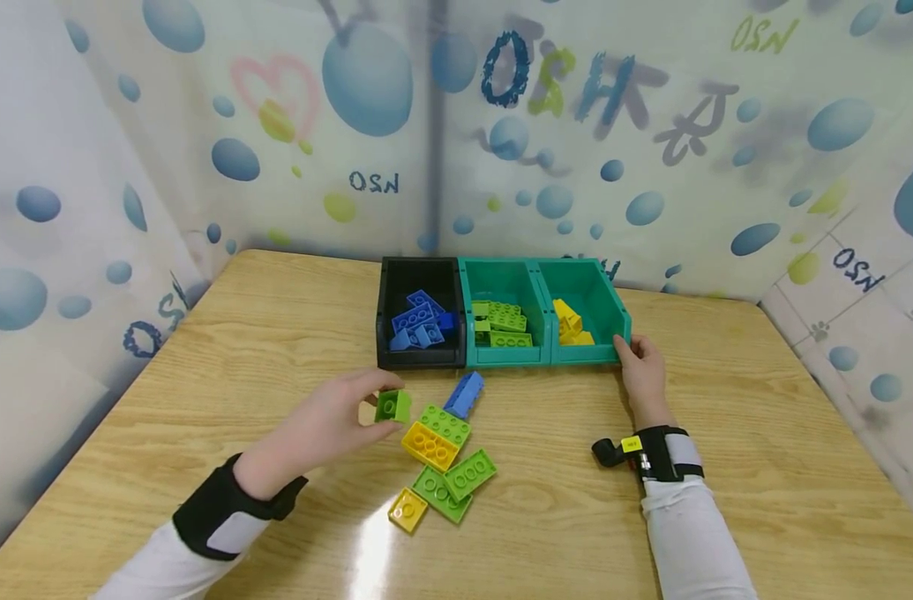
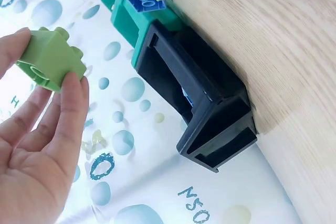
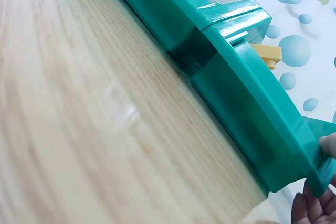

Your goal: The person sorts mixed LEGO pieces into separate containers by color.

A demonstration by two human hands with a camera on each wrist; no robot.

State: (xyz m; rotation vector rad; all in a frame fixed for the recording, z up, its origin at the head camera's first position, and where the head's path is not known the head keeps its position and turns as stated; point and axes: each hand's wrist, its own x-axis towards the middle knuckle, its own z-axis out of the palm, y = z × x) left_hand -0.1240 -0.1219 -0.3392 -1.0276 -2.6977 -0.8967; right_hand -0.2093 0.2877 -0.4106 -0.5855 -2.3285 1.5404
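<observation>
My left hand [image 1: 335,425] pinches a green building block [image 1: 392,406] between thumb and fingers, held up just left of the loose pile. In the left wrist view the same green block [image 2: 52,59] shows its studs and hollow underside. My right hand [image 1: 642,373] grips the front right corner of the right teal bin [image 1: 587,354], thumb on the rim, fingers outside. Below the bins lie a blue block [image 1: 465,395], several green blocks [image 1: 471,473], a yellow block [image 1: 431,447] and a small yellow block [image 1: 407,510].
Three joined bins stand near the back wall. The black bin [image 1: 421,358] holds blue blocks [image 1: 421,318], the middle teal bin [image 1: 507,356] green blocks [image 1: 505,317], the right one yellow blocks [image 1: 569,321]. A printed curtain [image 1: 314,208] hangs behind the wooden table [image 1: 291,308].
</observation>
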